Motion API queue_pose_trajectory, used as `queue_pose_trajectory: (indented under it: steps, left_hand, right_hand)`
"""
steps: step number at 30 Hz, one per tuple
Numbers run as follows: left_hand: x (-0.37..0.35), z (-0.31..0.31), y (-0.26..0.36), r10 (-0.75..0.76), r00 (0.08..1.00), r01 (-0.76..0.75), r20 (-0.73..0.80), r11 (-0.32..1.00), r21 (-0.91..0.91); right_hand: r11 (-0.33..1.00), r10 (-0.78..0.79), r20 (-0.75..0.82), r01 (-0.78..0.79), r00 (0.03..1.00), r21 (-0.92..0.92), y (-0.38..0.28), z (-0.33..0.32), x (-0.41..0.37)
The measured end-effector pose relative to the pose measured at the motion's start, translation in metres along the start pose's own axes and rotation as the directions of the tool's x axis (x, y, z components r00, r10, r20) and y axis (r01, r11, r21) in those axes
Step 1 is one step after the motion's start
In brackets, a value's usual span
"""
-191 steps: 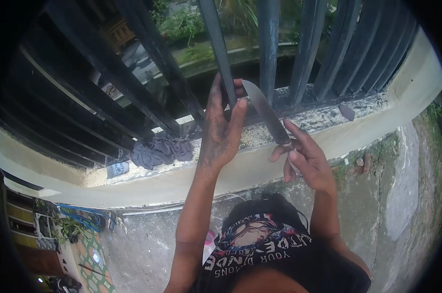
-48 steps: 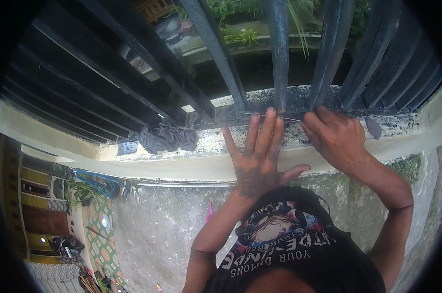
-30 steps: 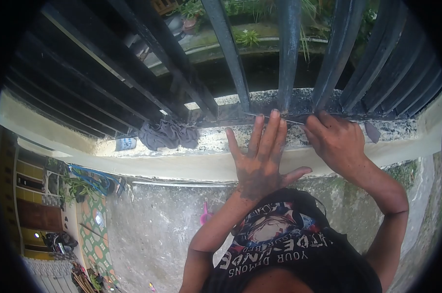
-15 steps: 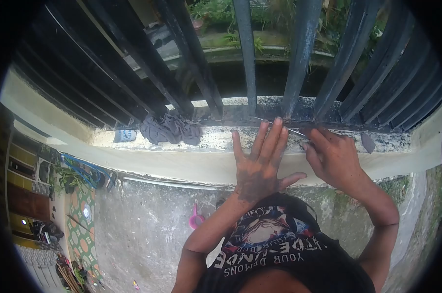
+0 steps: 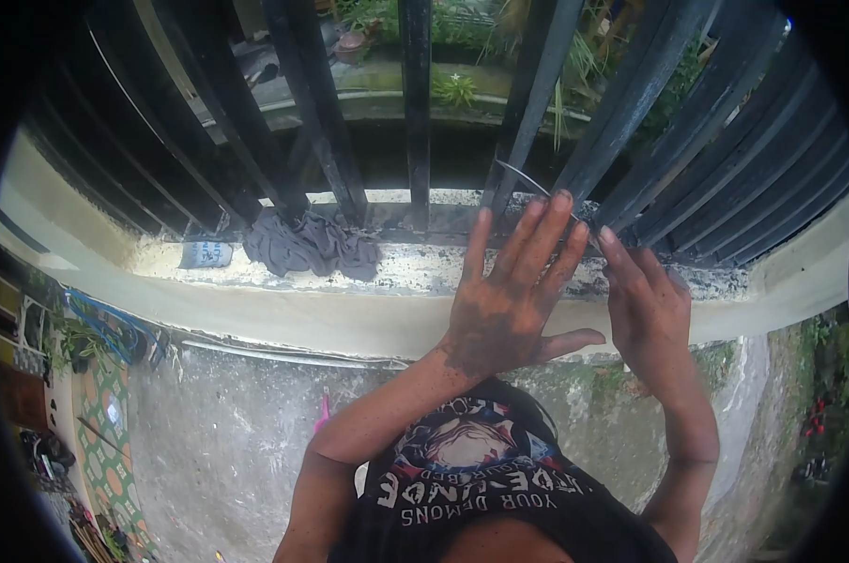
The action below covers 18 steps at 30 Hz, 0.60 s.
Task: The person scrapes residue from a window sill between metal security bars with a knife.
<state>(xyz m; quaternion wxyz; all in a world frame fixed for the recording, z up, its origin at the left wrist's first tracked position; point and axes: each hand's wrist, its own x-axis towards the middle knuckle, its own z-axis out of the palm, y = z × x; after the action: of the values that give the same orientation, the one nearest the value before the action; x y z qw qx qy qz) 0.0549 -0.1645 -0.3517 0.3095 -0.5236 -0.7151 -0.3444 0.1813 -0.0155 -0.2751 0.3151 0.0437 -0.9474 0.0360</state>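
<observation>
A thin, slightly bent metal blade (image 5: 523,176) slants up against the dark metal bars of a fence (image 5: 521,141), its tip beside one bar. My right hand (image 5: 648,305) has its fingers closed round the near end, where the handle, if any, is hidden. My left hand (image 5: 501,305), smudged dark on the back, lies stretched out with fingers spread. Its middle fingertips overlap the blade, close to the foot of the bars. Both hands are over the worn, paint-flecked ledge (image 5: 443,267) of a low wall.
A crumpled grey cloth (image 5: 302,246) and a small printed bluish piece (image 5: 206,254) lie on the ledge to the left. Plants (image 5: 454,89) grow beyond the bars. Below the wall are a concrete floor (image 5: 227,422), a pink object (image 5: 325,409) and blue hose (image 5: 114,324).
The blade now points more steeply upward, its tip higher along the bars. My right hand has come closer to my left fingertips. The view has shifted to the right.
</observation>
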Motion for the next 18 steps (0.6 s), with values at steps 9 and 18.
queue_pose_trajectory:
  steps: [9, 18]
  left_hand:
    - [0.016, -0.026, -0.016, 0.138, 0.99, -0.124, 0.029, 0.949, -0.29]
    - [-0.007, -0.042, -0.035, 0.215, 0.967, -0.148, 0.136, 0.91, -0.387]
  right_hand:
    - [0.911, 0.193, -0.095, -0.214, 0.977, -0.352, -0.06, -0.008, 0.007]
    - [0.755, 0.332, -0.038, -0.289, 0.943, -0.589, -0.11, 0.006, 0.002]
